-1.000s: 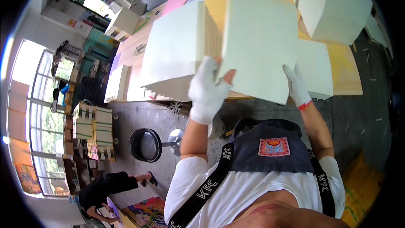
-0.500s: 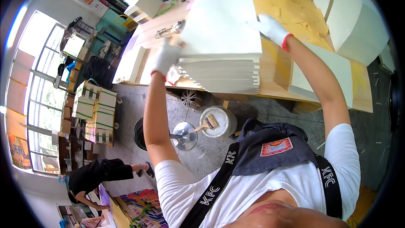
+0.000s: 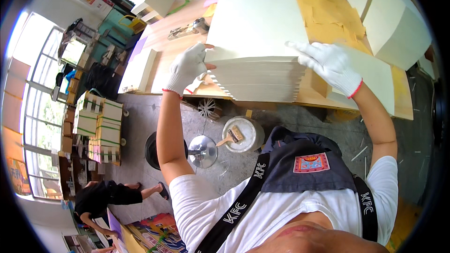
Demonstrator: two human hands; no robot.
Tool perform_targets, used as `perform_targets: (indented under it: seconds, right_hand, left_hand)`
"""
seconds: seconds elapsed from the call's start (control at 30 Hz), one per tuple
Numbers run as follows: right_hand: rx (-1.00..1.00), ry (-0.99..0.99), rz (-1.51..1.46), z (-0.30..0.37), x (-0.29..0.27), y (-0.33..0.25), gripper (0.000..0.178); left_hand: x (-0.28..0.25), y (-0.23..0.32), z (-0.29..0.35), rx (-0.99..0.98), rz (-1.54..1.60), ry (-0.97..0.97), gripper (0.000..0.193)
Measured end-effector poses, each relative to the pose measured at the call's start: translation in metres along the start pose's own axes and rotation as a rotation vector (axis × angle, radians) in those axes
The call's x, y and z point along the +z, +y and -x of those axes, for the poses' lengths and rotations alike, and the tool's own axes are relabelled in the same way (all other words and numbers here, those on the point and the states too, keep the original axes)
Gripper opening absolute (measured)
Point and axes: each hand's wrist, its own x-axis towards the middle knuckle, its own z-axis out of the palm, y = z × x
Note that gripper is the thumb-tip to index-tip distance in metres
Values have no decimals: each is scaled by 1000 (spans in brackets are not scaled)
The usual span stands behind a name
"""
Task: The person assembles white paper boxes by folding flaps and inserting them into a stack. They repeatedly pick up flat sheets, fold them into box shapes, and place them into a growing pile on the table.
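On the light wooden table sits a big white stack of flat sheets. By its near corners, the white-gloved left hand and white-gloved right hand are apart, fingers spread, maybe touching it.

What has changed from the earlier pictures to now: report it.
The white slab, raised and tilted between both hands a second ago, now lies flat, apparently on the white stack. The right hand has since drawn toward the body, to the near right corner; the left hand is at the near left. The tall white pile stayed put.
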Motion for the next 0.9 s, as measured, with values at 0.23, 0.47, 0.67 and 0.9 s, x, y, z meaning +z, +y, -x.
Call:
perform_targets:
  seconds: [0.23, 0.47, 0.67, 0.9]
  right_hand:
    - [31, 47, -81, 1, 7, -7, 55]
    - [15, 180, 39, 7, 24, -13, 51]
    - [8, 226, 35, 10, 30, -13, 49]
    - [-5, 220, 74, 10, 33, -8, 46]
  left_hand:
    - [13, -27, -2, 18, 246, 39, 45]
    - [11, -20, 4, 71, 164, 116, 33]
    - [13, -22, 6, 185, 68, 158, 36]
    - [15, -26, 7, 255, 18, 189, 35]
